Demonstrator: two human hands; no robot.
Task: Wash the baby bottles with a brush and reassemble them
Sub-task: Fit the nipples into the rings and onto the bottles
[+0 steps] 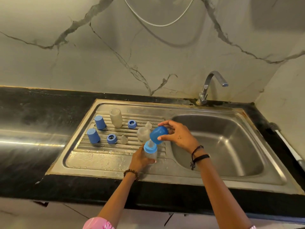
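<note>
A clear baby bottle (151, 153), fitted with a blue ring (150, 148) and a teat, is gripped around its body by the left hand (140, 160) above the front of the ribbed steel drainboard (92, 156). A blue cap (158, 134) is pinched between thumb and fingers of the right hand (179, 135) and is held tilted, just above the teat, not yet seated.

On the drainboard, two more blue caps (100, 122) (93, 135) are stood mouth down at the left. Two loose blue rings (132, 124) (111, 139) and a small clear teat (124, 139) are laid further right. One clear bottle (116, 117) is stood upside down at the back; another clear bottle (143, 134) is seen just behind the held cap, with a second teat (148, 125) beside it.

The drainboard is wetted with drops along its front. The steel sink basin (219, 144) is set to the right, under a chrome tap (212, 85). The sink is let into a black stone counter (33, 113), backed by a pale marble-veined wall (115, 55) across which a white hose (158, 24) is hung.
</note>
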